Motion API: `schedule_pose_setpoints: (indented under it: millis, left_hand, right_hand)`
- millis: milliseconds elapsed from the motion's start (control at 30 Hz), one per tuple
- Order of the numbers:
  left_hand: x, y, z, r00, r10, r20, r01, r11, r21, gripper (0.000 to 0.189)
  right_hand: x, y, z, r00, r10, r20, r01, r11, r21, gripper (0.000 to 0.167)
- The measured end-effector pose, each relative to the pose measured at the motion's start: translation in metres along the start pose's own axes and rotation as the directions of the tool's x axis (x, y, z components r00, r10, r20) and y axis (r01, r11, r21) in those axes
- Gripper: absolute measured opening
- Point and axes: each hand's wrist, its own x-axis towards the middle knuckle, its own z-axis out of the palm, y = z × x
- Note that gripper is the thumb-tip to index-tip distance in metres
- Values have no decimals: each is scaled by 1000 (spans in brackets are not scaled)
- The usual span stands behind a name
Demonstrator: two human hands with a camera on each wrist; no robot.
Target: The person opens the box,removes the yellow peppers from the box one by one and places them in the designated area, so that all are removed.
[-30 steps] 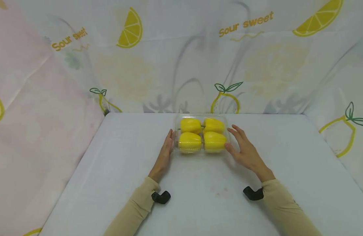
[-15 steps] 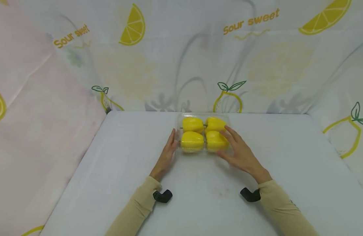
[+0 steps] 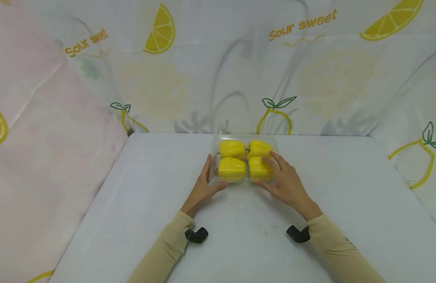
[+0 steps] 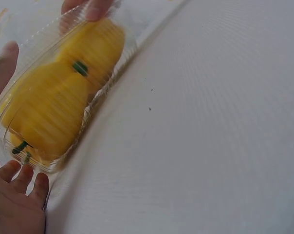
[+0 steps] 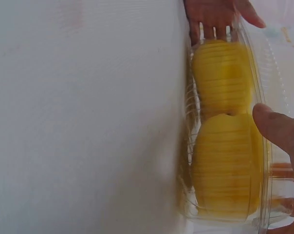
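A clear plastic clamshell box (image 3: 246, 136) sits on the white table near the back, with several yellow bell peppers (image 3: 233, 149) inside it. My left hand (image 3: 200, 190) is at the box's left end, its fingers along that side and its thumb reaching across the front edge. Over the right part of the lid lies my right hand (image 3: 289, 186), thumb at the front rim and fingers across the top, holding the box there. In the right wrist view the right thumb (image 5: 273, 124) meets the rim, and its fingers show partly through the clear plastic.
Behind the white table (image 3: 239, 243) stands a cloth backdrop (image 3: 218, 67) printed with lemons and lettering. A pinkish cloth (image 3: 37, 137) borders the left side. Both wrists carry small black devices.
My right hand has moved left from the box's right side onto the lid. My left thumb has swung out to the front edge. The box stays about where it was.
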Motion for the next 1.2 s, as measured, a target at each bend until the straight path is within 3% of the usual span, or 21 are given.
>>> schedule_pose_setpoints:
  millis: [367, 533, 767, 1000, 1200]
  left_hand:
    - [-1, 0, 1, 1000, 16, -12, -15, 1000, 25, 108]
    - [0, 1, 0, 1000, 16, -17, -15, 998, 64, 106]
    - [1, 1, 2, 1000, 3, 1, -3, 999, 47, 108]
    - [1, -1, 2, 1000, -3, -5, 3, 999, 54, 107]
    - [0, 0, 2, 1000, 17, -5, -17, 999, 40, 105]
  right_hand:
    - [3, 1, -11, 999, -29, 32, 31, 998, -56, 72]
    - [4, 0, -17, 996, -27, 86, 32, 997, -65, 65]
    - [2, 0, -21, 987, -31, 159, 46, 995, -90, 59]
    - [-2, -5, -18, 980, -82, 180, 124, 963, -239, 61]
    - [-2, -8, -19, 973, -110, 203, 165, 946, -280, 58]
